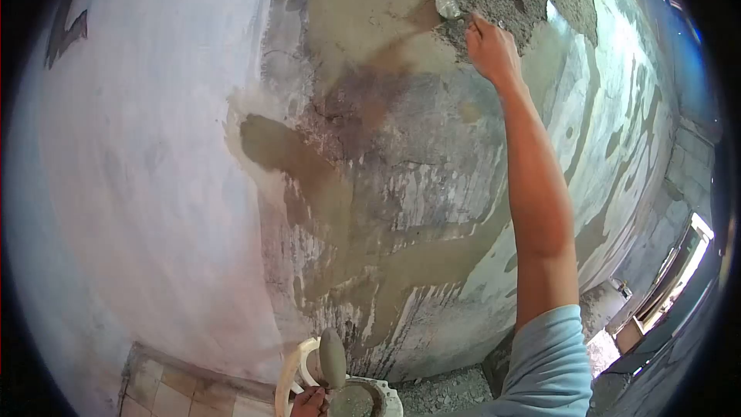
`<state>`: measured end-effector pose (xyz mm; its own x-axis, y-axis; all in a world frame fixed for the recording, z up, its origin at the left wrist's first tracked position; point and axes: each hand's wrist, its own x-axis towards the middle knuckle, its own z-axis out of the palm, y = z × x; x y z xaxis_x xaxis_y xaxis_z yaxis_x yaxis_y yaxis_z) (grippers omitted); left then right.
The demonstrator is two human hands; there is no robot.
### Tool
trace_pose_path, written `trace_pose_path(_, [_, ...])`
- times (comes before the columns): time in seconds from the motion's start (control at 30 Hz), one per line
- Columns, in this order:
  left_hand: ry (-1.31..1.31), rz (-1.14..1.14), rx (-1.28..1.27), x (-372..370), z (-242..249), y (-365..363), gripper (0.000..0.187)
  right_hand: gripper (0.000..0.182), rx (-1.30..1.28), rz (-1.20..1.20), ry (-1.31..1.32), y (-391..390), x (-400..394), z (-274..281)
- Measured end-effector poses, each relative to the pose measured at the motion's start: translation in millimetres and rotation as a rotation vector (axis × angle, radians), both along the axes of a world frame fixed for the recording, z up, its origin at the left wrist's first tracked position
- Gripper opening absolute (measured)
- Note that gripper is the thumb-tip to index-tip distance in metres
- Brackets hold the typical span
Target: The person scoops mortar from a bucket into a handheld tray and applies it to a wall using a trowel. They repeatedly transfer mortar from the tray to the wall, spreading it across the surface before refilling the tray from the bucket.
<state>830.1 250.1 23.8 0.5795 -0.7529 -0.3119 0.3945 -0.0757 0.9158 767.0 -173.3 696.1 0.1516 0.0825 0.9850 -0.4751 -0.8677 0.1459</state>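
My right hand (491,49) is raised high and grips a small trowel (447,1) whose blade presses against the wall (154,147) near the top, at the edge of a fresh tan plaster patch (363,27). My right arm in a light blue sleeve stretches up from the lower right. At the bottom edge my left hand (310,401) holds a white container (363,398) with grey wet mortar in it. A rounded grey lump (333,357), perhaps a second tool's blade, stands up just above that hand.
The wall's left part is smooth and pale; its middle and right show rough grey patches and wet streaks. Tiled floor (166,394) lies at the lower left, rubble (448,390) at the wall's foot. A bright opening (679,270) is at the right.
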Motion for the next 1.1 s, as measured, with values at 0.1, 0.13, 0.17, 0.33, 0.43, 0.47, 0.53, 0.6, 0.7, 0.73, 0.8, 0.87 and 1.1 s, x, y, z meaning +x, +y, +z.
trace_pose_path(0.1, [-0.028,-0.008,0.050,4.9,1.0,0.2,0.029,0.040,0.164,-0.137,0.145,11.5,17.0,-10.3])
trace_pose_path(0.13, [0.012,-0.010,0.024,5.8,-7.9,-0.3,0.030,0.041,-0.019,-0.084,0.157,11.4,24.4,-24.4])
trace_pose_path(0.17, [0.051,-0.016,0.005,6.2,-14.9,1.5,0.030,0.038,-0.033,-0.060,0.187,10.9,30.5,-35.4])
trace_pose_path(0.33, [0.038,-0.012,0.007,2.2,10.3,-4.3,0.032,0.042,-0.025,0.128,0.346,20.8,24.2,-71.7])
trace_pose_path(0.43, [-0.024,-0.015,-0.086,2.8,5.4,-4.9,0.033,0.042,0.010,0.164,0.380,32.8,6.2,-61.3])
trace_pose_path(0.47, [-0.036,-0.006,-0.124,3.6,2.9,-6.5,0.033,0.042,0.042,0.129,0.317,35.5,4.0,-52.4])
trace_pose_path(0.53, [-0.024,0.010,-0.051,0.4,5.4,-7.8,0.034,0.043,0.109,0.060,0.196,33.0,6.9,-25.8])
trace_pose_path(0.6, [-0.034,-0.021,0.009,0.2,12.8,-3.3,0.035,0.039,-0.021,0.010,0.056,10.0,23.7,5.8])
trace_pose_path(0.7, [-0.181,-0.084,0.021,13.3,-9.2,-2.7,0.034,0.036,0.049,-0.094,0.060,14.1,48.7,17.3])
trace_pose_path(0.73, [-0.294,-0.063,-0.012,20.9,-67.5,-10.2,0.034,0.036,0.042,-0.131,0.075,16.4,63.9,13.1])
trace_pose_path(0.8, [-0.306,0.040,0.031,18.4,-91.8,-19.2,0.034,0.037,0.036,-0.179,0.125,37.3,88.1,-7.4])
trace_pose_path(0.87, [-0.138,0.007,0.032,14.0,-32.2,-20.2,0.036,0.039,0.005,-0.164,0.201,58.1,99.2,-36.5])
trace_pose_path(1.1, [-0.071,-0.107,-0.046,24.0,-38.7,-21.0,0.038,0.043,-0.246,-0.260,0.203,31.1,66.8,-43.1])
